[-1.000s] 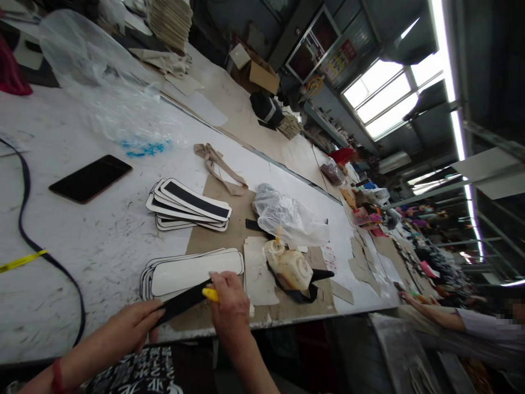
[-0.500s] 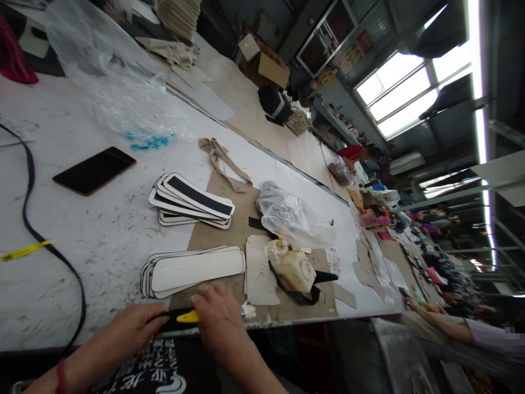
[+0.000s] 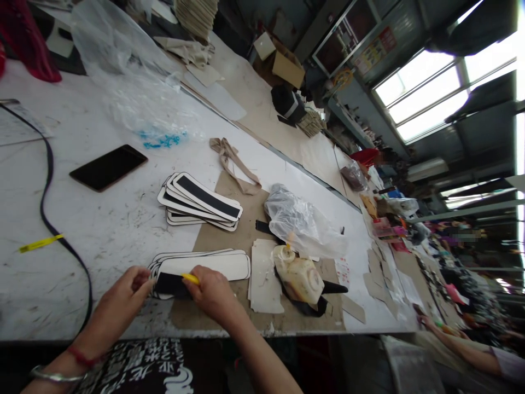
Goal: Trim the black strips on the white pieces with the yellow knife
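A long white worktable (image 3: 102, 219), scuffed and marked, runs away into a workshop with high windows (image 3: 435, 93) at the far end and more cluttered benches beyond. Brown card sheets (image 3: 233, 235) cover part of the near edge.

In the head view, a black phone (image 3: 109, 167) lies flat to the left, and a black cord (image 3: 51, 219) with a yellow tag curves past it. A fanned stack of white-edged pieces with black strips (image 3: 200, 202) sits in the middle; a beige strap (image 3: 233, 161) lies behind it. A crumpled clear bag (image 3: 303, 221) rests just above a stained glue bottle (image 3: 299, 273), which lies on its side over a black scrap. A large clear plastic sheet (image 3: 131, 82) spreads across the far left. Another person's forearm (image 3: 467, 350) shows at the lower right.

Near the table edge lies a stack of white pieces (image 3: 213, 265). The left hand (image 3: 127, 287) pinches one end of a black strip (image 3: 172, 284) over that stack; the right hand (image 3: 211, 293) is closed around a yellow tool (image 3: 191, 278) pressed on the strip's other end.
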A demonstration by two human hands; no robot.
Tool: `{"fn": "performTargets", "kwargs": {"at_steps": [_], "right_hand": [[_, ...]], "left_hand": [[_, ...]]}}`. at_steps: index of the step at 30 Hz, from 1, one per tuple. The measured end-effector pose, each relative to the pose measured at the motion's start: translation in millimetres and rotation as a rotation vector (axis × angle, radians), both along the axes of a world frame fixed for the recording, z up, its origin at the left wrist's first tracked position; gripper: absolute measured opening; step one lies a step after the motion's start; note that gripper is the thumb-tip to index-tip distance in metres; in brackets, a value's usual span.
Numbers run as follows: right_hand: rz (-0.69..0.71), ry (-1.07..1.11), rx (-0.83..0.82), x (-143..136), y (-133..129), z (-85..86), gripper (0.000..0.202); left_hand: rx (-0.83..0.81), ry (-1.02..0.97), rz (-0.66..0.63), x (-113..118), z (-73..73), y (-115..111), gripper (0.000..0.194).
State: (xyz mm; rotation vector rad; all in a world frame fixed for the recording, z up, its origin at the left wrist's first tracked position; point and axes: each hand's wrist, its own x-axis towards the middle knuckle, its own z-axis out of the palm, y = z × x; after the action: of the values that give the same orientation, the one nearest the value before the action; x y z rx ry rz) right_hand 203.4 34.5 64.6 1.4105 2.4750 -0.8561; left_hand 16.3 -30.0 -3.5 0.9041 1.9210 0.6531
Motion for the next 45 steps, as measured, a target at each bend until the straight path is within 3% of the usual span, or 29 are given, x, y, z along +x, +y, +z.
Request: {"fn": "performTargets", "kwargs": {"at_steps": [7,12,21,30,38,45], "right_hand": [[0.028,-0.135,-0.028,-21,23,-28.4,0.021],[0.042,-0.168,-0.022,-21,28,-36.5,0.02],[0.023,-0.185,-0.053,-23,29,-38.6,0.02],[-0.002,-0.201,-0.069,-26,28,-35.3,0.019],[-0.008,-0.205,-0.056,-29,28,-35.5,0.02],[-0.022,-0.221,-0.051,-31,27,-36.9,0.02]], "left_hand": [[-0.061,0.038,-0.033,8,-3.4,10,0.036],[-0.074,0.046,-0.062,8,0.2,12,0.033],[-0.064,0.073,-0.055,11,-10.0,13,0.031],[0.005,0.195,-0.016,18,-11.1,15,0.031],[-0.015,0.155,-0.016,16,-25.4,14,0.027],[-0.026,0.147,-0.027,13,-25.3,15,0.028]]}}
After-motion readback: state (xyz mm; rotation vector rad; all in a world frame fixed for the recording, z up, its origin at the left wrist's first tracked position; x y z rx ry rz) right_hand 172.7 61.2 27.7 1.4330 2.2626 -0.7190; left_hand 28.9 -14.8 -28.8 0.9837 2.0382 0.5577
